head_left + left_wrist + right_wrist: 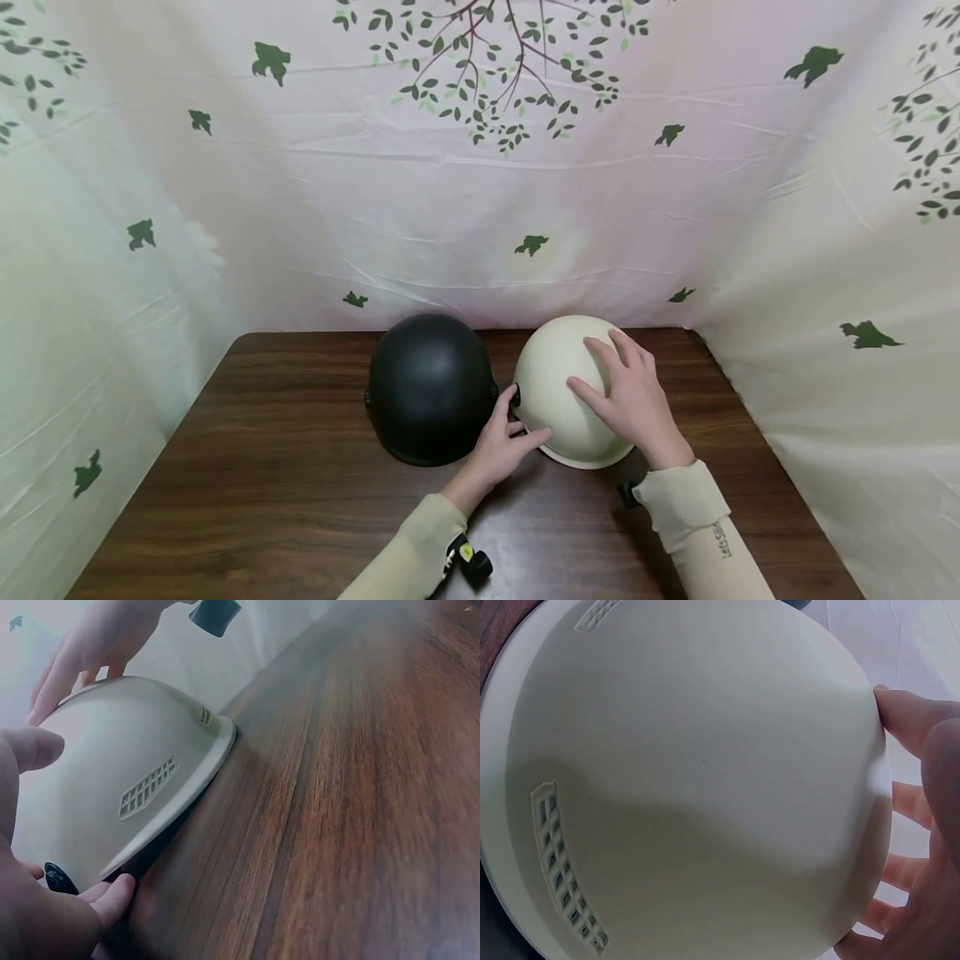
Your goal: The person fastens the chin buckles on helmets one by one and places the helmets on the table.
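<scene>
A cream helmet (558, 392) stands dome up at the right of the brown table, with slotted vents near its rim in both wrist views. My left hand (493, 450) holds its left edge. In the left wrist view the thumb (37, 748) lies over the dome, while fingertips (116, 894) are at the rim beside a black side knob (58, 877). My right hand (637, 400) rests on the upper right of the dome with fingers spread. Left of the cream one, a black helmet (431, 387) stands dome up, close to my left fingers.
The dark brown wooden table (262, 467) runs back to a pale cloth backdrop (450, 208) printed with leaves and birds. Cloth also hangs on both sides. Black devices (474, 565) are strapped at the cuffs of both pale sleeves.
</scene>
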`<state>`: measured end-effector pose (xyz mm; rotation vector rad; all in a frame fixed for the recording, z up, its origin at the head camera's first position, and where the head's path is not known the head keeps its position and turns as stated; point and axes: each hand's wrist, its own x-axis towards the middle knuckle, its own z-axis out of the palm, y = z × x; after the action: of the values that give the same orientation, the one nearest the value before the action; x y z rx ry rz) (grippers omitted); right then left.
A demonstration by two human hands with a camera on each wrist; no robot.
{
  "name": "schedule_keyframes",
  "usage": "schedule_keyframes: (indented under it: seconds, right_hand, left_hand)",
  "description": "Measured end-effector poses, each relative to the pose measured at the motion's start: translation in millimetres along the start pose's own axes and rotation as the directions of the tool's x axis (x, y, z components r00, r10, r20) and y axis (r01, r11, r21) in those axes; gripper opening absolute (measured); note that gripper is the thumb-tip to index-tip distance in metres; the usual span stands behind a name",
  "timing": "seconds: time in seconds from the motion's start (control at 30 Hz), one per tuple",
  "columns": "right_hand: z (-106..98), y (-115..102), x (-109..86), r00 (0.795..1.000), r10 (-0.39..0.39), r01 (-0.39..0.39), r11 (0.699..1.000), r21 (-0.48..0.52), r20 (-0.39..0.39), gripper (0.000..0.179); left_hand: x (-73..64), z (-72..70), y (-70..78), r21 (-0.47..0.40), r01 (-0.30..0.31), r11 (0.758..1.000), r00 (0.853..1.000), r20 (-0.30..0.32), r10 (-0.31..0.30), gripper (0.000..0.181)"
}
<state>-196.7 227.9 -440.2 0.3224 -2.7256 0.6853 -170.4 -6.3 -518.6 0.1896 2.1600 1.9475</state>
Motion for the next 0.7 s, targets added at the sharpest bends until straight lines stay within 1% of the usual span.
schedule_keyframes:
  seconds: [0.13, 0.33, 0.7]
  right_hand:
    - [-0.6, 0.5, -1.4, 1.0, 0.008, -0.008, 1.0, -0.006, 0.004, 0.068]
    - [-0.9, 1.1, -2.8, 1.0, 0.013, -0.013, 1.0, -0.013, 0.0, 0.068]
    - [0.0, 0.8, -3.4, 1.0, 0.02, -0.02, 1.0, -0.01, 0.0, 0.068]
  left_hand:
    - [1.8, 1.5, 0.1, -0.036, 0.011, 0.999, 1.0, 0.005, -0.011, 0.099]
    - [1.8, 3.1, 1.7, -0.065, -0.013, 0.998, 1.0, -0.005, 0.013, 0.098]
    - [1.9, 5.9, 6.0, -0.14, -0.046, 0.989, 0.998, -0.055, 0.039, 0.094]
